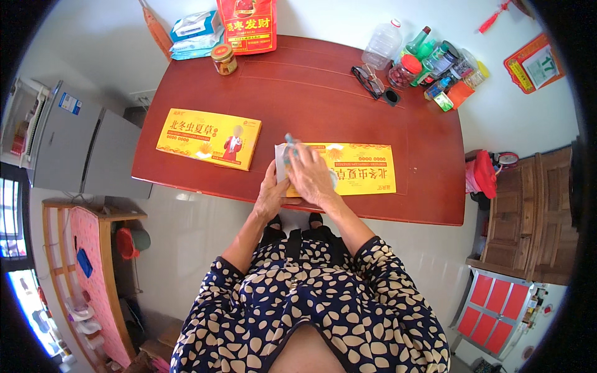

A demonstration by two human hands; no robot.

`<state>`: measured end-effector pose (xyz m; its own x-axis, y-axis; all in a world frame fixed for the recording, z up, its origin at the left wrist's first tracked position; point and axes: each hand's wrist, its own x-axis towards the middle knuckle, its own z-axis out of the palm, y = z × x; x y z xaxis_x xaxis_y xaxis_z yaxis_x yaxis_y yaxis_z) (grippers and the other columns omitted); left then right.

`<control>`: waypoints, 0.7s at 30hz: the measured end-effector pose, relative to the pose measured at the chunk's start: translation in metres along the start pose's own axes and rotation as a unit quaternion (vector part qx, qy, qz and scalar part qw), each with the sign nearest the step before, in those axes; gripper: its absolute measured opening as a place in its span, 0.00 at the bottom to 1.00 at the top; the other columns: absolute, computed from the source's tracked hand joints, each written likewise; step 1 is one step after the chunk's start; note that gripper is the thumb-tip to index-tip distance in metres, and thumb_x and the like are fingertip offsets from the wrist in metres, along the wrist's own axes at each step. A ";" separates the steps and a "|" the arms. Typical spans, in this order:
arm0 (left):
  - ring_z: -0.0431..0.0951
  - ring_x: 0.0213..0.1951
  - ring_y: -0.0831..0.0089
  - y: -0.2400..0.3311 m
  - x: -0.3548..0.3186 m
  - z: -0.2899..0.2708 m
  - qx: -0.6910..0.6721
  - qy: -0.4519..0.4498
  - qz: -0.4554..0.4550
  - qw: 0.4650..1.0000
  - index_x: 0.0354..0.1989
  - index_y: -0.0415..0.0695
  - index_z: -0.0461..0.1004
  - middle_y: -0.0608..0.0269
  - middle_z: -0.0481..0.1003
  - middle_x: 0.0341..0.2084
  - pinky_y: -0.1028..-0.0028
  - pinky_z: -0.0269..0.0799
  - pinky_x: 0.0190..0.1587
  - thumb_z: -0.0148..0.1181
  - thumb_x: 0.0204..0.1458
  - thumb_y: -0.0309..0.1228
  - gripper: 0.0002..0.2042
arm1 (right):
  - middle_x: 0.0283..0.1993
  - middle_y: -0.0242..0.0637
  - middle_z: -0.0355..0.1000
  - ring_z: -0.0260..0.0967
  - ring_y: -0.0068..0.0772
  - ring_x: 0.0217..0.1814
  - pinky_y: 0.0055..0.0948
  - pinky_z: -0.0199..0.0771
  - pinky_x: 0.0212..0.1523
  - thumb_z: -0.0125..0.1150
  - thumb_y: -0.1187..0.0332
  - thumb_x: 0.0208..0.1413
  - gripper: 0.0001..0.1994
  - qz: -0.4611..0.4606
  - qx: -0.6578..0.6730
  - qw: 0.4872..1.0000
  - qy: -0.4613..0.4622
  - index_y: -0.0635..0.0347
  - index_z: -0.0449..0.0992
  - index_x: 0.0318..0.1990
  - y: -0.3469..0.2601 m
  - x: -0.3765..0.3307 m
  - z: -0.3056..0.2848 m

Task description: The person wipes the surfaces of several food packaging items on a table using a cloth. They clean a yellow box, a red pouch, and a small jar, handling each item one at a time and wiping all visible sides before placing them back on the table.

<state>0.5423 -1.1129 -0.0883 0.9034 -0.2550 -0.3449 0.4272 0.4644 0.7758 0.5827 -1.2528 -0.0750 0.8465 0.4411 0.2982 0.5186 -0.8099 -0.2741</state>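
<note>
Looking down, I see a yellow flat box (209,138) lying near the left edge of the dark red wooden table (323,81). By the near edge my left hand (272,194) grips a small white packet (283,163) from below, and my right hand (311,175) lies over it, fingers closed on its top, where a bluish bit sticks up. Both hands rest over the left end of a second yellow box (357,169). Toward the far right corner lie black glasses (367,81), then a cluster of bottles and jars (435,65). A small jar (224,59) and a red bag (247,25) stand at the far edge.
</note>
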 end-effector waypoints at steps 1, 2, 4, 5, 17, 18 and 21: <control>0.70 0.55 0.63 0.003 -0.004 0.003 0.012 0.032 -0.006 0.999 0.68 0.47 0.45 0.57 0.63 0.58 0.61 0.77 0.46 0.44 0.61 0.32 0.27 | 0.56 0.45 0.61 0.61 0.45 0.53 0.42 0.66 0.51 0.60 0.69 0.49 0.20 -0.024 0.026 0.999 -0.020 0.68 0.70 0.50 -0.006 -0.006 -0.002; 0.70 0.54 0.63 0.000 0.000 -0.004 -0.070 0.009 -0.012 0.997 0.67 0.46 0.48 0.58 0.65 0.56 0.62 0.76 0.47 0.42 0.62 0.37 0.25 | 0.56 0.44 0.61 0.61 0.45 0.53 0.41 0.66 0.51 0.60 0.70 0.49 0.20 -0.047 0.052 0.997 -0.041 0.67 0.70 0.51 -0.013 -0.015 -0.003; 0.71 0.53 0.64 0.004 0.007 -0.009 -0.230 -0.041 -0.024 0.972 0.65 0.45 0.54 0.58 0.68 0.53 0.64 0.74 0.48 0.38 0.63 0.45 0.25 | 0.56 0.42 0.61 0.60 0.44 0.53 0.41 0.66 0.51 0.60 0.72 0.47 0.21 -0.095 0.078 0.991 -0.054 0.66 0.70 0.51 -0.021 -0.034 -0.008; 0.72 0.51 0.66 0.010 -0.001 0.002 -0.208 -0.013 -0.025 0.978 0.61 0.45 0.60 0.59 0.71 0.50 0.66 0.71 0.50 0.30 0.60 0.58 0.32 | 0.55 0.42 0.61 0.61 0.44 0.52 0.41 0.66 0.51 0.60 0.72 0.46 0.22 -0.117 0.078 0.989 -0.047 0.66 0.70 0.52 -0.021 -0.046 -0.012; 0.78 0.42 0.66 -0.010 0.005 0.010 0.067 0.125 -0.038 0.989 0.65 0.51 0.53 0.60 0.70 0.50 0.62 0.79 0.33 0.48 0.58 0.31 0.25 | 0.38 0.43 0.65 0.63 0.39 0.40 0.40 0.67 0.36 0.57 0.69 0.52 0.12 0.073 -0.050 0.992 0.088 0.62 0.75 0.43 0.049 0.013 -0.001; 0.78 0.42 0.65 -0.011 0.006 0.010 0.063 0.128 -0.032 0.989 0.65 0.51 0.52 0.60 0.70 0.50 0.61 0.80 0.33 0.49 0.58 0.30 0.25 | 0.37 0.43 0.65 0.62 0.40 0.39 0.40 0.66 0.36 0.58 0.69 0.52 0.12 0.116 -0.064 0.987 0.096 0.62 0.75 0.43 0.061 0.019 -0.001; 0.78 0.41 0.64 -0.013 0.009 0.011 0.063 0.131 -0.024 0.989 0.65 0.51 0.51 0.59 0.70 0.50 0.60 0.80 0.34 0.49 0.57 0.28 0.26 | 0.35 0.44 0.65 0.62 0.41 0.38 0.43 0.65 0.36 0.59 0.67 0.52 0.12 0.178 -0.068 0.974 0.124 0.64 0.75 0.42 0.064 0.019 0.000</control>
<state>0.5449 -1.1305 -0.0957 0.8676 -0.0384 -0.4958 0.4774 0.3433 0.8089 0.6323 -1.2957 -0.0869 0.9055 0.0298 0.4234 0.1630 -0.9454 -0.2821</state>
